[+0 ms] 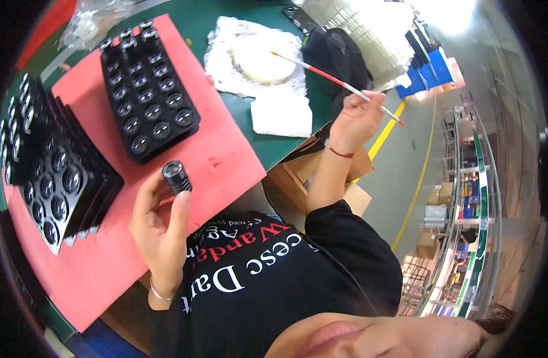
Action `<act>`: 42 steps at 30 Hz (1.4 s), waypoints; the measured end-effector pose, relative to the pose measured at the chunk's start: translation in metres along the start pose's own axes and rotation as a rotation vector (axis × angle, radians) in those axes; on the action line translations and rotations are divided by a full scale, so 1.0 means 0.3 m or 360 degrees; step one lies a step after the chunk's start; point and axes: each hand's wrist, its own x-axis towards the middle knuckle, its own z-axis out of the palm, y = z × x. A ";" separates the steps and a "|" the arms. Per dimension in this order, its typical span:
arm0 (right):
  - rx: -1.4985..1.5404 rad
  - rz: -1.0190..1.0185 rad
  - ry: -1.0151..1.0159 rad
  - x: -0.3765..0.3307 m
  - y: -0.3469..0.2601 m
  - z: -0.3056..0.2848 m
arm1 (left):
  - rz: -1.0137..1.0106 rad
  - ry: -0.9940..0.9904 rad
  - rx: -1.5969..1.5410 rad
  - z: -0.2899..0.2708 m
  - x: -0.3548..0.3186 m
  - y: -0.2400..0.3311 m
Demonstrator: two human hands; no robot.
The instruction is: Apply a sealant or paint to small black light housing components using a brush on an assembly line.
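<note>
My left hand (158,238) grips a small black lens barrel (175,176) between thumb and fingers, over the pink foam mat (226,158). Its round glass end faces up. My right hand (358,122) is raised at the right, closed around a thin red-and-white stick (326,75). The stick's yellowish tip reaches over a round whitish pad (259,59) that lies on crumpled white wrapping (221,45); I cannot tell whether it touches. Beyond my left hand, a black tray (144,156) on the mat holds rows of similar lenses.
Tilted black lens trays (101,173) are stacked at the left. A white folded cloth (281,116) lies by the pad on the green table (196,12). Dark fabric (348,56) sits behind my right hand. An open cardboard box (292,179) stands below the table edge; shelving (474,221) runs far right.
</note>
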 end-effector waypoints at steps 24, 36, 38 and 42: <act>0.0492 0.0232 -0.0933 -0.308 -0.055 0.097 | -0.0114 -0.0168 -0.0386 -0.042 0.017 0.018; 0.0525 0.0192 -0.0811 -0.296 -0.041 0.093 | -0.0104 -0.0223 -0.0454 -0.037 0.010 0.026; 0.0525 0.0177 -0.0749 -0.297 -0.029 0.093 | -0.0085 -0.0201 -0.0470 -0.045 0.010 0.019; 0.0653 0.0351 -0.0506 -0.307 -0.028 0.090 | -0.0067 -0.0195 -0.0461 -0.051 0.014 0.006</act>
